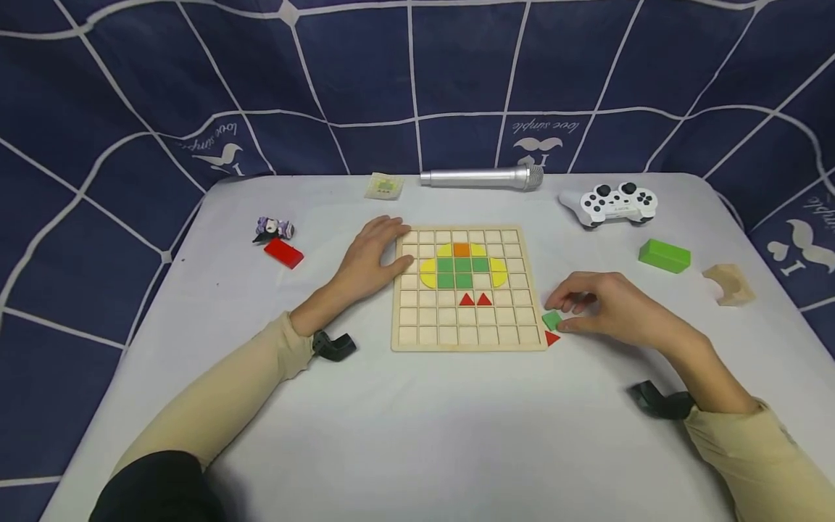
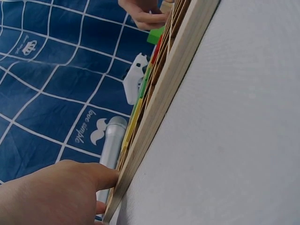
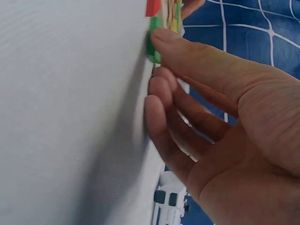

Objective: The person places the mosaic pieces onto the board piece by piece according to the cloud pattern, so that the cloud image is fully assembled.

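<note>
A wooden grid board [image 1: 467,336] lies on the table, with yellow rounded pieces [image 1: 428,273], several green squares [image 1: 464,280], an orange square [image 1: 461,250] and two red triangles [image 1: 484,299] in its cells. My left hand [image 1: 373,257] rests at the board's upper left edge, fingers extended and thumb over the rim. Beside the lower right edge, my right hand [image 1: 603,308] pinches a loose green square tile [image 1: 551,320] between thumb and fingertips. In the right wrist view, the thumb partly covers this tile [image 3: 153,50]. A loose red triangle [image 1: 552,338] lies just below it.
Behind the board lie a small patterned card [image 1: 385,186] and a silver microphone [image 1: 479,178]. To the right are a white game controller [image 1: 616,205], a green block [image 1: 665,256] and a notched wooden block [image 1: 733,284]. A red block [image 1: 283,253] and small figurine [image 1: 274,228] sit left.
</note>
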A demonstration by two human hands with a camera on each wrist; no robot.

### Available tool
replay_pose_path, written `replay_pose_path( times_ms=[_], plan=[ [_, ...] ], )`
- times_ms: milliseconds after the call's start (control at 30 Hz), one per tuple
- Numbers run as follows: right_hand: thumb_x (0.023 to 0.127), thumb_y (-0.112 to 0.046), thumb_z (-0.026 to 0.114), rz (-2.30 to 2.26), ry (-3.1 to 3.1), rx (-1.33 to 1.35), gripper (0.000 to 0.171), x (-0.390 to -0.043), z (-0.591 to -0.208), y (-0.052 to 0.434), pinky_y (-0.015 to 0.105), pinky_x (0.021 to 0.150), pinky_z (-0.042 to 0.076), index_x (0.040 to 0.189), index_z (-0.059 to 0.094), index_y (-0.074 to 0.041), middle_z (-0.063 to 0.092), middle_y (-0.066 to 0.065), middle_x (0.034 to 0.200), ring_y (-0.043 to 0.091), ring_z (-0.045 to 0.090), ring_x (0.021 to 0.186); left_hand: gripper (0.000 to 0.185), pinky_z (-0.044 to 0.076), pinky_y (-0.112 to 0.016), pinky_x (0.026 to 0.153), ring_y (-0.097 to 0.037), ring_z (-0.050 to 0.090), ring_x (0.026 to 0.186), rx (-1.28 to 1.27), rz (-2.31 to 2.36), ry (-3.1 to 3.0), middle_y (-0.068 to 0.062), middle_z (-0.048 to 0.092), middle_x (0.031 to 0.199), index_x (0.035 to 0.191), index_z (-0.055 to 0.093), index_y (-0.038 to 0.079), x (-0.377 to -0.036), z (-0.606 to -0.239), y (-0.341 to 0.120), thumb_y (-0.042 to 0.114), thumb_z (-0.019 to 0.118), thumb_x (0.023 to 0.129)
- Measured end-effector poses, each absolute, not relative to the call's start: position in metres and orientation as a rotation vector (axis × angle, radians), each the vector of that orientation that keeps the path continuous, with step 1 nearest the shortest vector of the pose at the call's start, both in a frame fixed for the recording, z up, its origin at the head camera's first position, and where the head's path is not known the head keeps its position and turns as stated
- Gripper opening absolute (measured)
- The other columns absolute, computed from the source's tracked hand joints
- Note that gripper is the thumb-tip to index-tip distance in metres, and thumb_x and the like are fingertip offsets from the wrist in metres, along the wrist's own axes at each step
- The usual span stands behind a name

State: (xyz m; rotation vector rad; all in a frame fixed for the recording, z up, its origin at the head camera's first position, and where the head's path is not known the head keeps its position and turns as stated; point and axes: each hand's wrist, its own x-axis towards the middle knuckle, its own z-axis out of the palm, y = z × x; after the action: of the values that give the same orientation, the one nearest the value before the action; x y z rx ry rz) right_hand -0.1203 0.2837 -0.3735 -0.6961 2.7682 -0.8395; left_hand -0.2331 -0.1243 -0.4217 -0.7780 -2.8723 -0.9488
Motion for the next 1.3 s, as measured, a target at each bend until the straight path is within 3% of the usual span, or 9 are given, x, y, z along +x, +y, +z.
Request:
replay_pose_path(
  times_ms=[233, 433, 600, 700, 833, 933, 1067, 1300],
  plan=[
    [0.075, -0.011, 0.097, -0.807, 2.827, -0.733, 0.035, -0.123, -0.378, 0.283, 0.021, 0.078, 0.056, 0.099, 0.075, -0.024, 0.070, -0.013, 0.091, 0.008, 0.063, 0.081, 0.057, 0.022, -0.053, 0.130, -0.029, 0.026, 0.160, -0.777, -0.959, -2.873, -0.013, 0.043, 0.166, 0.151, 0.055, 0.008, -0.233, -0.420, -0.124, 0.030, 0.070, 0.100],
    [0.084, -0.008, 0.089, -0.906, 2.819, -0.679, 0.027, -0.128, -0.371, 0.283, 0.020, 0.078, 0.056, 0.093, 0.072, -0.028, 0.070, -0.014, 0.089, 0.007, 0.064, 0.082, 0.058, 0.020, -0.050, 0.131, -0.028, 0.025, 0.161, -0.775, -0.946, -2.883, -0.012, 0.043, 0.166, 0.152, 0.055, 0.009, -0.234, -0.420, -0.122, 0.031, 0.070, 0.100],
    [0.091, -0.008, 0.083, -1.052, 2.843, -0.577, 0.017, -0.140, -0.364, 0.264, 0.018, 0.082, 0.055, 0.095, 0.074, -0.022, 0.073, -0.008, 0.094, 0.010, 0.066, 0.088, 0.059, 0.020, -0.049, 0.131, -0.028, 0.025, 0.161, -0.775, -0.937, -2.888, -0.011, 0.043, 0.166, 0.152, 0.055, 0.009, -0.234, -0.420, -0.122, 0.031, 0.070, 0.100],
    [0.094, -0.009, 0.080, -1.096, 2.874, -0.574, 0.010, -0.151, -0.364, 0.244, 0.022, 0.083, 0.056, 0.097, 0.075, -0.017, 0.074, -0.005, 0.095, 0.012, 0.067, 0.088, 0.059, 0.021, -0.049, 0.131, -0.028, 0.025, 0.161, -0.772, -0.933, -2.893, -0.011, 0.043, 0.166, 0.152, 0.054, 0.008, -0.234, -0.419, -0.123, 0.030, 0.070, 0.100],
    [0.094, -0.008, 0.079, -1.128, 2.881, -0.610, 0.006, -0.165, -0.365, 0.218, 0.028, 0.080, 0.056, 0.097, 0.074, -0.012, 0.074, 0.000, 0.091, 0.015, 0.066, 0.086, 0.059, 0.021, -0.050, 0.131, -0.028, 0.025, 0.161, -0.772, -0.935, -2.893, -0.012, 0.043, 0.166, 0.152, 0.054, 0.008, -0.233, -0.419, -0.124, 0.030, 0.069, 0.100],
    [0.093, -0.007, 0.078, -1.135, 2.857, -0.620, 0.006, -0.173, -0.367, 0.202, 0.026, 0.076, 0.053, 0.097, 0.074, -0.009, 0.073, 0.003, 0.089, 0.017, 0.066, 0.085, 0.058, 0.021, -0.050, 0.131, -0.028, 0.025, 0.161, -0.770, -0.947, -2.885, -0.012, 0.043, 0.166, 0.152, 0.055, 0.008, -0.233, -0.420, -0.125, 0.030, 0.070, 0.100],
    [0.092, -0.006, 0.080, -1.105, 2.841, -0.591, 0.008, -0.177, -0.371, 0.189, 0.023, 0.072, 0.048, 0.096, 0.074, -0.010, 0.071, 0.004, 0.086, 0.019, 0.063, 0.083, 0.059, 0.021, -0.050, 0.131, -0.028, 0.026, 0.161, -0.776, -0.953, -2.884, -0.012, 0.043, 0.166, 0.152, 0.055, 0.007, -0.234, -0.421, -0.125, 0.030, 0.070, 0.100],
    [0.091, -0.006, 0.082, -1.035, 2.920, -0.632, 0.008, -0.176, -0.379, 0.184, 0.029, 0.071, 0.046, 0.093, 0.076, -0.011, 0.071, 0.003, 0.085, 0.019, 0.060, 0.080, 0.059, 0.021, -0.050, 0.131, -0.028, 0.025, 0.161, -0.780, -0.943, -2.885, -0.012, 0.043, 0.166, 0.152, 0.054, 0.008, -0.235, -0.421, -0.124, 0.030, 0.070, 0.100]
  ],
)
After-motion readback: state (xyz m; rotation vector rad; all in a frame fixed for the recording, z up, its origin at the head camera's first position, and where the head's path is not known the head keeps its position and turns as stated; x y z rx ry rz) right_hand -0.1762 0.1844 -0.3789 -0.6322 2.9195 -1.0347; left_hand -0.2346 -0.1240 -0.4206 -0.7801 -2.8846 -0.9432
